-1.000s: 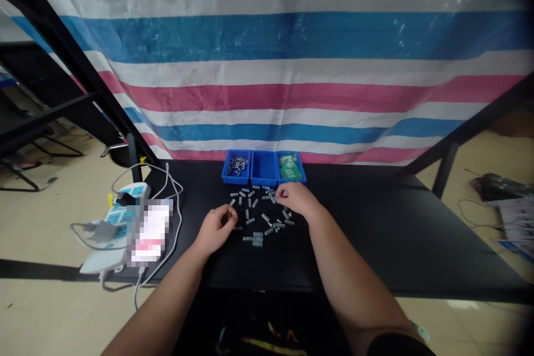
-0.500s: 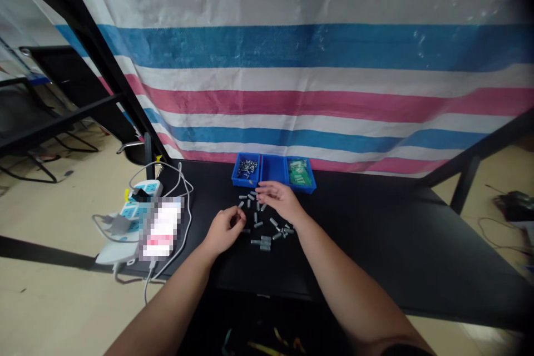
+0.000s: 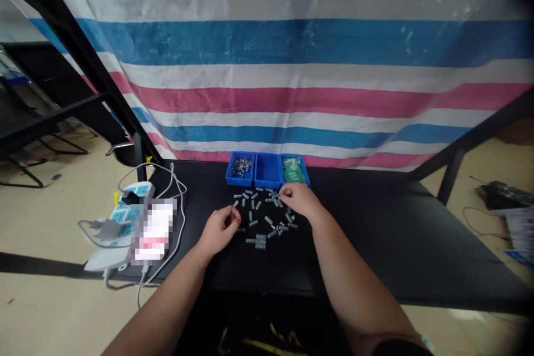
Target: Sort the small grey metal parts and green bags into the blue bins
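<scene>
Small grey metal cylinders (image 3: 259,217) lie scattered in a rough ring on the black tabletop (image 3: 367,239). My left hand (image 3: 219,230) rests at the ring's left side, fingers curled, close to a lone cylinder (image 3: 241,230). My right hand (image 3: 297,201) is at the ring's upper right, its fingertips pinched among cylinders just in front of a blue three-compartment tray (image 3: 267,170). Both hands' fingertips hide whatever they might hold. The tray's left compartment (image 3: 241,168) holds a heap of small silver parts, and its right compartment holds a green packet (image 3: 293,169).
At the table's left stand a white power strip (image 3: 125,211) with tangled white cables (image 3: 177,217) and a pixelated flat object (image 3: 153,231). A striped tarp (image 3: 292,55) hangs behind the table. Black metal frame legs (image 3: 83,72) rise at the left.
My right hand's spread fingers have closed into a pinch and drawn toward the cylinders near the tray. My left hand has stayed nearly still. The whole view has shifted slightly.
</scene>
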Motion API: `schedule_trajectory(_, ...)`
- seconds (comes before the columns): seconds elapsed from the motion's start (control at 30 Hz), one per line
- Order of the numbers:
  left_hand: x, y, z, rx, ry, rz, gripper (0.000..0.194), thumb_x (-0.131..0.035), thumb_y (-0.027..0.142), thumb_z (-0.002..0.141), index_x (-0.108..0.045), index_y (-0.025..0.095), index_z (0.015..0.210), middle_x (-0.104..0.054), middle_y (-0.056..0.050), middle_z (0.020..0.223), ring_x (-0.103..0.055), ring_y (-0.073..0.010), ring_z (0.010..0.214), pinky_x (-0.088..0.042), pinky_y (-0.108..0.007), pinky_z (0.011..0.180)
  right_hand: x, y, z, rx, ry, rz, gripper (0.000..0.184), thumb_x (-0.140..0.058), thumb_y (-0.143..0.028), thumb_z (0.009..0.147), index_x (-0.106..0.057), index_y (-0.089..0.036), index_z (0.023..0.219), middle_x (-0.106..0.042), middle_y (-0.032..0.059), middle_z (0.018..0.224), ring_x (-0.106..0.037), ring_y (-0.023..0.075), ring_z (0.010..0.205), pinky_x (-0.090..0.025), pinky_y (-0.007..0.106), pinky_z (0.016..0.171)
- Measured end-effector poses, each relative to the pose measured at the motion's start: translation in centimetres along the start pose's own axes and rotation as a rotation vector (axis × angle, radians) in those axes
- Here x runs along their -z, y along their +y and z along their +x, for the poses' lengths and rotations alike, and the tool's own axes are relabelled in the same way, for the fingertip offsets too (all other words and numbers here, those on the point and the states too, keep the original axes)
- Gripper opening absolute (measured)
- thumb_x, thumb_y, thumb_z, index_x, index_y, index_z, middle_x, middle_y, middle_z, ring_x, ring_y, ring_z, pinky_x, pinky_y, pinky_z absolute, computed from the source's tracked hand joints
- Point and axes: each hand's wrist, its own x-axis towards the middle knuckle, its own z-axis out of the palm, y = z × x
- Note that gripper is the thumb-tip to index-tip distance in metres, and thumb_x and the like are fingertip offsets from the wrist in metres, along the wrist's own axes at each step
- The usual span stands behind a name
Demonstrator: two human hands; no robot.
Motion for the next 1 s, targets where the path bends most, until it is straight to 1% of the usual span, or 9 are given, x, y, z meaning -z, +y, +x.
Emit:
schedule_trajectory(0.17,0.0,0.1,0.1,-0.001,-0.007,-0.004,0.016,-0.056,0.031,0.092,-0.064,0.020,0.084,-0.064,0.000,0.071,-0.058,-0.0146,0.064,-0.041,-0.025,0.065,0.0,-0.7,-0.3,-0.100,-0.044,-0.117,0.017,-0.069,-0.018,0.073,-0.075,-0.026,0.087,-0.077,0.0003,0.084,-0.067,0.0165,0.074,-0.039,0.024,0.061)
schedule_trajectory(0.3,0.0,0.1,0.1,0.000,0.000,-0.021,0.016,-0.056,0.030,0.092,-0.064,0.020,0.083,-0.064,0.001,0.070,-0.058,-0.0143,0.064,-0.041,-0.025,0.066,-0.1,-1.5,-0.4,-0.109,-0.036,-0.124,0.010,-0.069,-0.017,0.072,-0.072,-0.024,0.078,-0.075,0.0004,0.078,-0.065,0.0162,0.072,-0.037,0.024,0.060)
schedule_trajectory(0.47,0.0,0.1,0.0,0.003,0.002,-0.030,0.016,-0.056,0.030,0.092,-0.064,0.019,0.084,-0.062,0.001,0.067,-0.057,-0.0140,0.062,-0.040,-0.024,0.063,-0.1,-2.1,-0.7,0.070,0.002,0.264,0.004,-0.064,-0.019,0.074,-0.064,-0.021,0.078,-0.065,-0.0016,0.068,-0.057,0.0125,0.061,-0.042,0.023,0.058)
schedule_trajectory(0.57,-0.1,0.1,0.0,0.001,0.007,-0.011,0.013,-0.057,0.028,0.091,-0.064,0.020,0.085,-0.062,0.002,0.068,-0.057,-0.0136,0.062,-0.041,-0.025,0.066,-0.6,-2.5,-1.1,0.125,-0.346,0.518,0.005,-0.065,-0.023,0.075,-0.064,-0.019,0.079,-0.060,-0.0030,0.064,-0.055,0.0114,0.055,-0.044,0.022,0.052)
schedule_trajectory(0.67,-0.1,0.1,0.0,0.008,0.009,-0.003,0.012,-0.056,0.026,0.090,-0.064,0.020,0.084,-0.063,0.002,0.069,-0.057,-0.0135,0.064,-0.041,-0.025,0.068,-1.6,-2.9,-1.2,0.111,-0.690,0.563,0.010,-0.070,-0.026,0.075,-0.067,-0.017,0.078,-0.062,-0.0015,0.062,-0.057,0.0119,0.051,-0.045,0.023,0.047)
schedule_trajectory(0.73,-0.1,0.1,0.0,0.010,0.007,-0.006,0.012,-0.056,0.025,0.091,-0.064,0.020,0.084,-0.064,0.002,0.070,-0.058,-0.0136,0.064,-0.041,-0.025,0.068,-2.5,-3.3,-0.9,0.115,-0.610,0.669,0.014,-0.073,-0.029,0.076,-0.068,-0.016,0.080,-0.066,0.0005,0.066,-0.062,0.0124,0.053,-0.050,0.025,0.053)
schedule_trajectory(0.87,-0.1,0.1,0.0,-0.004,0.014,-0.008,0.012,-0.056,0.025,0.090,-0.064,0.020,0.084,-0.064,0.002,0.070,-0.059,-0.0136,0.065,-0.042,-0.025,0.070,-4.0,-4.1,0.1,0.113,-0.167,1.031,0.051,-0.081,-0.032,0.073,-0.061,-0.024,0.120,-0.073,0.0073,0.111,-0.072,0.0170,0.084,-0.060,0.033,0.078)
schedule_trajectory(0.93,-0.2,0.0,0.0,-0.003,0.021,-0.003,0.010,-0.056,0.024,0.089,-0.064,0.020,0.084,-0.065,0.002,0.071,-0.059,-0.0137,0.066,-0.042,-0.025,0.071,-4.3,-4.2,0.3,0.081,-0.127,1.083,0.066,-0.081,-0.035,0.074,-0.053,-0.028,0.133,-0.070,0.0091,0.122,-0.073,0.0188,0.087,-0.061,0.035,0.074)
schedule_trajectory(1.0,-0.2,0.0,0.0,-0.001,0.021,-0.003,0.010,-0.056,0.024,0.089,-0.064,0.020,0.084,-0.064,0.002,0.071,-0.059,-0.0137,0.066,-0.042,-0.025,0.071,-4.2,-3.9,0.3,0.059,-0.149,1.042,0.060,-0.079,-0.038,0.076,-0.055,-0.025,0.129,-0.072,0.0087,0.110,-0.072,0.0181,0.076,-0.060,0.031,0.061)
